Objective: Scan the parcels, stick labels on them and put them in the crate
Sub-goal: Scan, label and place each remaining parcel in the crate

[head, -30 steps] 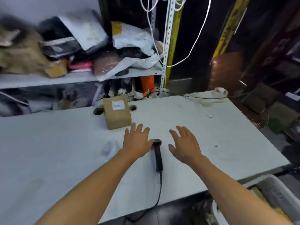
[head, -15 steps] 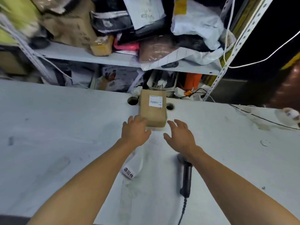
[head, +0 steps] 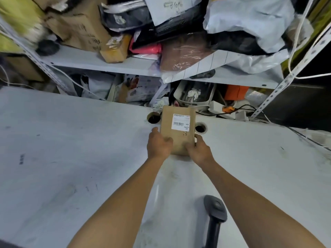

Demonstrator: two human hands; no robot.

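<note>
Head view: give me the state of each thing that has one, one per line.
Parcel: on the table, white label up, held at its near end by both hands.
Left hand: grips the parcel's near left corner.
Right hand: grips its near right corner.
Scanner: lying on the table, untouched.
Shelf: piled with parcels.

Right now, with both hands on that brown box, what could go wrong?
The cardboard parcel sits between two open holes in the table; a finger might catch one. Pulled straight back, it could knock the scanner lying near the table's front edge. Both thumbs lie below the white label, so scanning looks unobstructed.
</note>
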